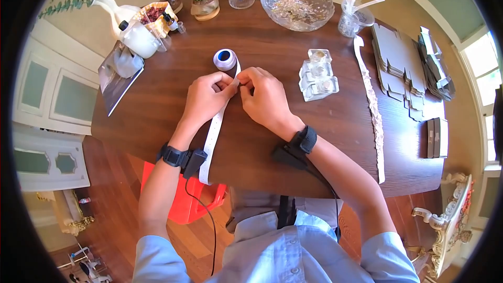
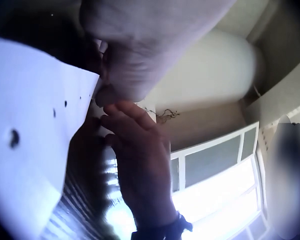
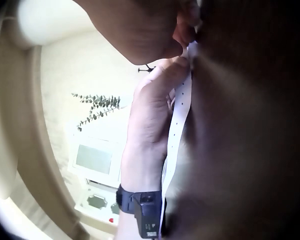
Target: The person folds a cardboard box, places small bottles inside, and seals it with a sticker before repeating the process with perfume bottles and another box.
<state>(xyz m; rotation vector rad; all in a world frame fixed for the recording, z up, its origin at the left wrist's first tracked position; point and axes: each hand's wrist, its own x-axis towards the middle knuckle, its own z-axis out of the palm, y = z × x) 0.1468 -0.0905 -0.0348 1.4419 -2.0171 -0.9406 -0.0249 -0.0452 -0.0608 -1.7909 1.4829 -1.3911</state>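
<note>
A white paper strip (image 1: 213, 133) with a row of small dark marks runs from a white roll (image 1: 225, 61) toward the table's front edge. My left hand (image 1: 206, 97) pinches the strip between thumb and fingers just in front of the roll. Right beside it, my right hand (image 1: 264, 97) pinches the strip at the same spot, fingertips meeting the left ones. In the right wrist view, the strip (image 3: 177, 120) hangs down from both sets of fingertips, along the left forearm. The left wrist view shows its marked face (image 2: 35, 115) close up.
Clear glass blocks (image 1: 318, 76) stand right of my hands. Farther right lie a crinkled pale strip (image 1: 372, 110) and stacked grey flat boxes (image 1: 398, 63). A glass bowl (image 1: 297, 8) sits at the back, a booklet (image 1: 119, 81) and bottles at the left. A red stool (image 1: 183, 204) is below.
</note>
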